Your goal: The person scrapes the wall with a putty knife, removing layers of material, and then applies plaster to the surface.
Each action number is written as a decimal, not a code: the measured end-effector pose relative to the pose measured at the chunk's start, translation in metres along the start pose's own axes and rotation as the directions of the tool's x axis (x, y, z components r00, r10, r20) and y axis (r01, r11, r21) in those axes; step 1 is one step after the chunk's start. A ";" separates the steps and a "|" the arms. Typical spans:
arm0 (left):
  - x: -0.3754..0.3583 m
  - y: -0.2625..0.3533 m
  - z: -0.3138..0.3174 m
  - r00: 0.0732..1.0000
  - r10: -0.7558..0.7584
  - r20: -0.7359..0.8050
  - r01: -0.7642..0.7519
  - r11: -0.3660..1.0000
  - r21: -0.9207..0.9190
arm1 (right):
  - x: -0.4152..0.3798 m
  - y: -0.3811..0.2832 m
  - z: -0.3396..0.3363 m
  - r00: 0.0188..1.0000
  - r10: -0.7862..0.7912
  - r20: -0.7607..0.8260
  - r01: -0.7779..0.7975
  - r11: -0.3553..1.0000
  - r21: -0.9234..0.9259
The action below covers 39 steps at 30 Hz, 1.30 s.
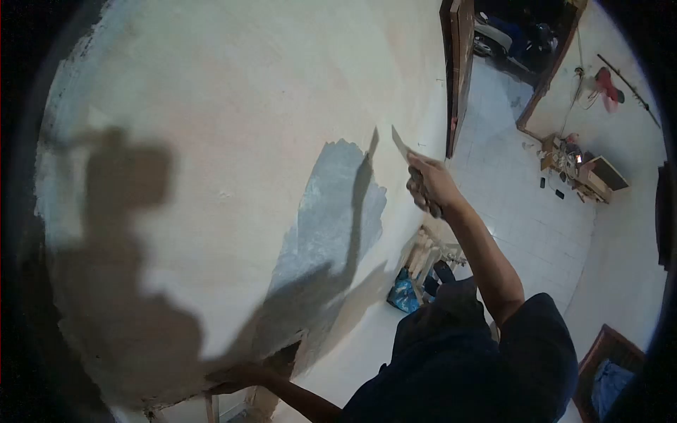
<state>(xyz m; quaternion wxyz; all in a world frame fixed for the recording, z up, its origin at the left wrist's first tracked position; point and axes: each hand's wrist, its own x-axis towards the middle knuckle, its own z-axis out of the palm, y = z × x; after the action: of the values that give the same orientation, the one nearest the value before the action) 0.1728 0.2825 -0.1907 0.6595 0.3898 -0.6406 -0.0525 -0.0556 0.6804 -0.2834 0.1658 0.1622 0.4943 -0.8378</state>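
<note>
My right hand (430, 187) is closed around the handle of a putty knife (400, 142). Its thin blade points up and left, in front of the pale wall (211, 127), and its shadow falls on the wall just left of it. Left of this hand, a grey patch (335, 190) with ragged edges covers part of the wall. Down at the wall's lower edge, my left hand (236, 377) lies stretched out in shadow, by a dark opening (288, 358). Its fingertips are hard to make out.
Below my right arm lie a blue plastic bag (403, 292) and some wooden pieces (423, 250). A wooden door (460, 77) stands at the wall's far end, with a motorbike (497, 35) beyond. Boxes and small items (582, 169) sit on the tiled floor (522, 211).
</note>
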 end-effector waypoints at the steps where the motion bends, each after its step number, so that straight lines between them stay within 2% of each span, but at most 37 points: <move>1: -0.003 0.002 0.002 0.998 -0.043 -0.051 0.039 0.997 -0.069 | -0.016 0.002 0.003 0.998 0.048 -0.028 -0.049 0.998 -0.048; 2: -0.004 -0.003 0.002 0.997 -0.050 -0.051 0.047 0.996 -0.070 | -0.029 0.008 0.010 0.995 0.085 -0.056 -0.090 0.992 -0.094; 3: -0.001 -0.011 0.001 0.999 0.020 -0.026 -0.022 0.998 -0.061 | -0.035 0.018 0.018 0.998 0.063 0.018 -0.063 0.998 0.019; 4: 0.004 -0.019 0.001 0.996 0.094 -0.003 -0.094 0.994 -0.053 | -0.039 0.016 0.023 0.980 0.108 0.168 -0.118 0.992 0.053; 6: 0.010 -0.021 -0.002 0.998 0.043 0.050 -0.042 0.999 -0.028 | 0.008 0.035 0.028 0.968 0.178 0.178 -0.186 0.982 0.028; 8: 0.006 -0.022 0.007 0.994 -0.041 0.100 0.044 0.999 -0.025 | 0.000 0.030 0.031 0.989 0.106 0.100 -0.107 0.994 0.005; 9: 0.006 -0.029 0.005 0.994 0.013 0.106 -0.014 1.000 0.004 | 0.002 0.035 0.015 0.985 0.141 0.095 -0.149 0.985 0.086; 10: 0.005 -0.037 -0.004 0.991 0.070 0.112 -0.075 0.996 0.045 | -0.007 0.044 0.001 0.984 0.154 0.085 -0.161 0.984 0.072; 11: -0.005 0.013 -0.003 0.995 -0.055 0.080 0.068 0.984 -0.167 | -0.015 0.046 -0.006 0.994 0.088 0.065 -0.092 0.994 0.053; 12: -0.003 -0.011 0.003 0.996 -0.063 0.068 0.075 0.981 -0.179 | -0.025 0.041 -0.001 0.999 0.014 0.053 -0.016 0.999 0.037; 13: 0.005 -0.056 0.009 0.991 0.126 0.051 -0.123 0.991 -0.054 | -0.044 0.038 0.006 0.999 0.043 0.018 -0.043 0.999 0.011; 14: 0.012 -0.082 0.008 0.948 0.313 0.066 -0.317 0.945 0.077 | -0.042 0.045 0.012 0.999 0.048 0.021 -0.048 0.999 0.015; 15: 0.011 -0.068 0.005 0.947 0.315 0.067 -0.319 0.944 0.080 | -0.034 0.054 0.016 0.994 -0.010 0.106 0.015 0.999 -0.045; 16: 0.007 -0.051 0.006 0.973 0.230 0.022 -0.230 0.973 -0.025 | -0.023 0.059 0.020 0.979 -0.068 0.193 0.088 0.991 -0.100; 17: 0.001 -0.027 0.006 0.990 0.137 -0.016 -0.138 0.981 -0.135 | 0.001 0.054 0.022 0.990 -0.010 0.142 0.043 0.972 -0.232; 18: -0.006 0.000 0.000 0.991 0.134 -0.018 -0.135 0.981 -0.136 | 0.019 0.048 0.030 0.999 -0.013 0.034 0.020 0.978 -0.207; 19: -0.012 0.028 -0.006 1.000 0.021 0.001 -0.020 0.983 -0.181 | 0.050 0.074 0.026 0.976 -0.194 -0.098 0.171 0.964 -0.206; 20: -0.014 0.044 -0.005 0.996 -0.089 0.025 0.092 0.968 -0.232 | 0.064 0.070 0.016 0.987 -0.061 -0.150 0.050 0.996 -0.078; 23: -0.008 0.022 0.002 0.999 -0.052 -0.001 0.050 0.950 -0.308 | 0.042 0.066 0.003 0.976 -0.074 -0.204 0.078 0.997 0.013; 25: -0.006 0.015 0.003 0.997 -0.067 0.027 0.072 0.946 -0.316 | 0.005 0.078 0.008 0.992 -0.074 -0.105 0.063 0.993 -0.104; 26: -0.007 0.011 0.001 0.995 -0.086 0.060 0.101 0.943 -0.318 | 0.013 0.118 0.005 0.983 -0.171 -0.065 0.159 0.975 -0.153; 27: -0.006 0.004 0.002 0.995 -0.088 0.057 0.101 0.943 -0.317 | -0.030 0.089 0.021 0.999 0.020 -0.044 -0.027 0.987 -0.160; 29: -0.001 -0.012 0.006 1.000 0.005 0.019 -0.001 0.973 -0.231 | -0.045 0.097 0.033 0.997 0.000 0.075 0.016 0.976 -0.217; 30: 0.001 -0.025 0.009 1.000 0.008 0.016 -0.004 0.973 -0.232 | -0.048 0.094 0.039 0.992 0.007 0.124 0.024 0.969 -0.247; 31: 0.002 -0.041 0.010 0.995 0.096 0.027 -0.090 0.983 -0.157 | -0.014 0.105 0.042 0.979 -0.201 0.025 0.197 0.916 -0.350; 32: 0.002 -0.049 0.006 0.983 0.180 0.048 -0.176 0.981 -0.076 | 0.029 0.106 0.041 0.913 -0.405 -0.049 0.338 0.818 -0.466; 33: 0.002 -0.049 0.000 0.982 0.181 0.050 -0.177 0.982 -0.064 | 0.040 0.063 0.040 0.933 -0.334 -0.136 0.254 0.875 -0.412; 34: 0.002 -0.043 -0.001 0.987 0.150 0.059 -0.147 0.988 -0.057 | 0.117 0.082 0.008 0.893 -0.392 -0.223 0.251 0.843 -0.477; 35: 0.003 -0.033 0.003 0.990 0.122 0.066 -0.119 0.991 -0.057 | 0.111 0.036 0.000 0.890 -0.418 -0.184 0.328 0.864 -0.382; 36: 0.002 -0.013 0.004 0.990 0.128 0.061 -0.124 0.990 -0.062 | 0.082 -0.013 0.003 0.896 -0.364 -0.255 0.328 0.929 -0.174; 38: -0.004 0.025 -0.004 0.972 -0.218 0.083 0.232 0.940 -0.249 | 0.064 -0.054 -0.009 0.890 -0.402 -0.212 0.381 0.915 -0.136; 39: -0.004 0.020 -0.003 0.971 -0.221 0.089 0.236 0.940 -0.245 | 0.053 -0.059 -0.012 0.890 -0.401 -0.216 0.378 0.915 -0.142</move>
<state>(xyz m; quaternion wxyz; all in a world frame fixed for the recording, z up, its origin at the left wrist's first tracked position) 0.1666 0.2998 -0.1820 0.6737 0.3721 -0.5987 -0.2219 -0.1274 0.7119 -0.2664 -0.0591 0.1520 0.5727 -0.8034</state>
